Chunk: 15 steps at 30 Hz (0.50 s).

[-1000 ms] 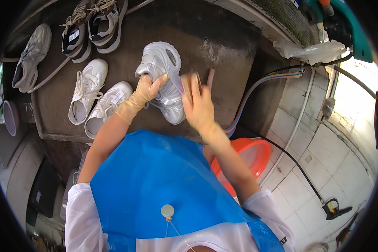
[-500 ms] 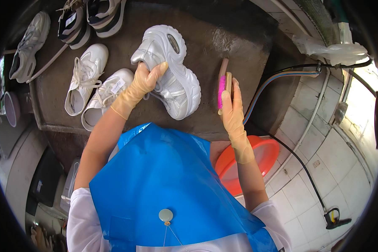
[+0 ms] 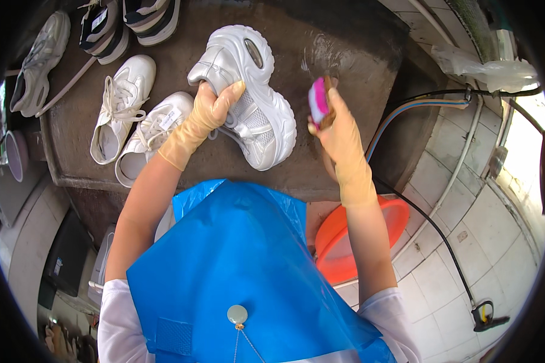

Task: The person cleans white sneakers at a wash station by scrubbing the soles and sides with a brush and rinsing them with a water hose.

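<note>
A chunky white sneaker [image 3: 259,124] with a thick wavy sole is in my left hand [image 3: 214,110], lying on its side above the dark worktop. The thin yellow glove's fingers go into the shoe's opening and the thumb presses outside. To the right of the sole, my gloved right hand [image 3: 343,133] is closed around a scrubbing brush [image 3: 319,101]. Its pink and white bristles face left toward the sneaker, with a gap between them. Part of the brush's brown back is hidden by my fingers.
A pair of white lace-up shoes [image 3: 122,97] sits at left on the dark worktop [image 3: 321,36]. More sneakers [image 3: 151,21] stand at the far left. An orange basin [image 3: 333,254] is below my right forearm. Hoses [image 3: 399,112] run along the right, by a tiled surface [image 3: 448,242].
My right hand has turned the brush so that its bristles now show, and has shifted slightly to the right. The sneaker has moved a little, still in my left hand.
</note>
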Each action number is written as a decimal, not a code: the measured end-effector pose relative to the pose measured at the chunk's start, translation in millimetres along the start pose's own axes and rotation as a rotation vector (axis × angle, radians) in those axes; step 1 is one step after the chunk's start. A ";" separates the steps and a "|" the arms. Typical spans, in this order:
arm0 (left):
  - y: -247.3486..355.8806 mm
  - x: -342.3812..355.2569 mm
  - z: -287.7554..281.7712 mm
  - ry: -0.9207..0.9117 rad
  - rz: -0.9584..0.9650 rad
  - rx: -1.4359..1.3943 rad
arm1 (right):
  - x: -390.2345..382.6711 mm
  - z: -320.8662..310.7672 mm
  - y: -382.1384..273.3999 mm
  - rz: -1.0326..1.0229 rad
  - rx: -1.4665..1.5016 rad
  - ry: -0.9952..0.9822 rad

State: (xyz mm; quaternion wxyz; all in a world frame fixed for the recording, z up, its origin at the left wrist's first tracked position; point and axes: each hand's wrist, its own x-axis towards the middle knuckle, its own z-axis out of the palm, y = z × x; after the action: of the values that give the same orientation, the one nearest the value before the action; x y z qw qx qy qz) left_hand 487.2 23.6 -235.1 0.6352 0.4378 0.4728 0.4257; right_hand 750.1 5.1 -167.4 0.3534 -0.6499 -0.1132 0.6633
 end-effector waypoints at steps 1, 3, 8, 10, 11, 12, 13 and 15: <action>1.3 1.5 -0.2 -0.004 0.002 -0.004 | 8.9 3.9 -6.5 0.008 0.159 -0.022; -3.6 -2.1 0.3 0.005 -0.032 0.001 | 13.2 11.7 -17.7 -0.035 0.204 -0.009; -2.0 -1.2 0.5 0.036 -0.018 0.162 | 20.9 9.3 -12.0 -0.364 -0.243 0.039; -13.0 -3.3 -2.6 0.052 -0.031 0.222 | 27.1 -1.2 1.5 -0.505 -0.629 0.164; -11.1 -1.1 -0.4 0.072 0.057 0.234 | 22.6 -2.5 5.6 -0.590 -0.800 0.254; -16.3 0.6 2.5 0.093 0.090 0.205 | 13.8 -10.4 15.7 -0.475 -1.079 0.282; -18.7 2.9 4.5 0.109 0.119 0.178 | 3.0 -18.7 25.9 -0.340 -1.349 0.314; -31.4 6.5 4.5 0.095 0.083 0.435 | -8.0 -33.5 47.8 -0.235 -1.360 0.242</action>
State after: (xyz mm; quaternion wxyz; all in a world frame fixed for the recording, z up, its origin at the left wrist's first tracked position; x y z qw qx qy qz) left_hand 496.8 21.2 -265.9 0.4850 0.5628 0.5645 0.3597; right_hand 765.5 -44.8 -194.6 -0.0523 -0.7795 -0.5325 0.3257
